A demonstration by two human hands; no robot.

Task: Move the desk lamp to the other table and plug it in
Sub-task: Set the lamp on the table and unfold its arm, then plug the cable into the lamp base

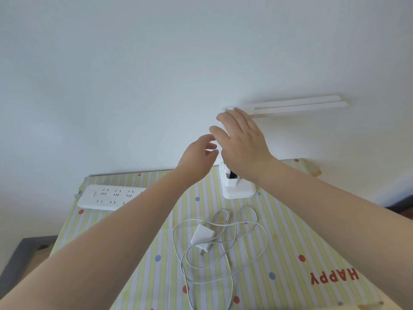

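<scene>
A white desk lamp stands at the back of the table on its square base point(239, 189); its long two-bar head point(297, 105) reaches right along the wall. My right hand point(242, 144) covers the lamp's upright stem, fingers spread, and I cannot tell whether it touches the stem. My left hand point(197, 153) hovers just left of the stem, fingers apart and empty. The lamp's white cable point(225, 242) lies coiled on the cloth with its white plug adapter point(202, 238) unplugged. A white power strip point(107, 196) lies at the table's back left.
The table point(312, 253) wears a yellow-striped dotted cloth printed "HAPPY" and stands against a white wall point(134, 74). A dark grey piece of furniture point(20, 256) sits lower at the left. Something dark shows at the far right edge.
</scene>
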